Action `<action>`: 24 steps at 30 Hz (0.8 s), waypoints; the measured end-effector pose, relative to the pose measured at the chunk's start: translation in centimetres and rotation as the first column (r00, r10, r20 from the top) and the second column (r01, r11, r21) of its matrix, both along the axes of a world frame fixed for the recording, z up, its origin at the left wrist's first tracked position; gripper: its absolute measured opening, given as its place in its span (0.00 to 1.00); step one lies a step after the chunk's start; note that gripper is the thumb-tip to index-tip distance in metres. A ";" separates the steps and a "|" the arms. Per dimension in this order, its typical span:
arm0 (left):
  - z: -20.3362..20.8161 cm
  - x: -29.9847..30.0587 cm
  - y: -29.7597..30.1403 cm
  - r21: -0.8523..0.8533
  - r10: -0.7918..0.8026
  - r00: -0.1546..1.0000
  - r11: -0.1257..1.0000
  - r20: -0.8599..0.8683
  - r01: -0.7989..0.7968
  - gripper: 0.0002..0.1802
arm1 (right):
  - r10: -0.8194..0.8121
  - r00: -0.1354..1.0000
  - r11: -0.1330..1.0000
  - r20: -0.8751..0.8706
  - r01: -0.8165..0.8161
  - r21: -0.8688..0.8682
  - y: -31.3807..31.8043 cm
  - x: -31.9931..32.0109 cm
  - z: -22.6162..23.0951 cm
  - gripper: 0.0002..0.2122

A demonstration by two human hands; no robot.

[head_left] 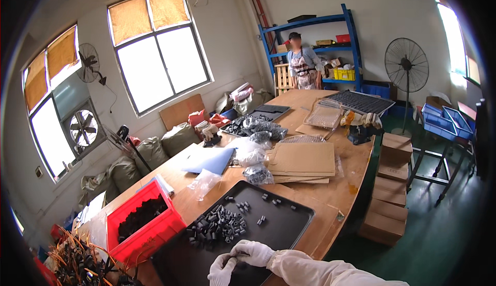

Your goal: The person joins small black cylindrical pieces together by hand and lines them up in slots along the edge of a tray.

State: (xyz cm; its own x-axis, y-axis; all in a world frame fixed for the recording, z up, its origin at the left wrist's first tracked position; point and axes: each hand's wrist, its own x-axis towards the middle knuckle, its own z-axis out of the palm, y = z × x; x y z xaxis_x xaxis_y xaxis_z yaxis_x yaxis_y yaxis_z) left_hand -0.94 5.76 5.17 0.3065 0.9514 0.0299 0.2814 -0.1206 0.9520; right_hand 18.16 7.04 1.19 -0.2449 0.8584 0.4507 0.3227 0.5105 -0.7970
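Observation:
Both my hands wear white knit gloves and meet over the near part of a black tray (290, 223). My left hand (220, 270) is closed, its fingertips pressed against those of my right hand (253, 253), which is also closed. What they pinch is hidden by the gloves; a dark bit shows just below the fingers. Beyond them in the tray lies a heap of small dark grey tubes (219, 225). A few more tubes (262, 220) are scattered toward the tray's right and far side.
Left of the tray stands a red bin (150, 243) of black parts, with a tangle of orange and black wires (77, 263) nearer me. Cardboard sheets (302, 159) and plastic bags (248, 151) lie beyond. Cartons (385, 219) line the right side. A person (305, 64) stands at the far end.

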 end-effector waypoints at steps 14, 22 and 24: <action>-0.8 0.5 0.7 -0.044 -0.015 0.992 0.999 0.127 0.020 0.15 | -0.040 0.998 0.999 0.043 0.042 -0.035 0.4 0.0 -0.6 0.10; -1.6 0.3 0.5 0.195 0.064 0.991 0.980 -0.122 -0.039 0.16 | -0.085 0.993 0.974 0.087 0.101 -0.202 -0.4 -0.3 0.5 0.11; -1.0 0.4 0.3 0.263 0.043 0.987 0.965 -0.155 -0.001 0.16 | -0.100 0.991 0.970 0.086 0.116 -0.213 -0.5 -0.3 0.8 0.10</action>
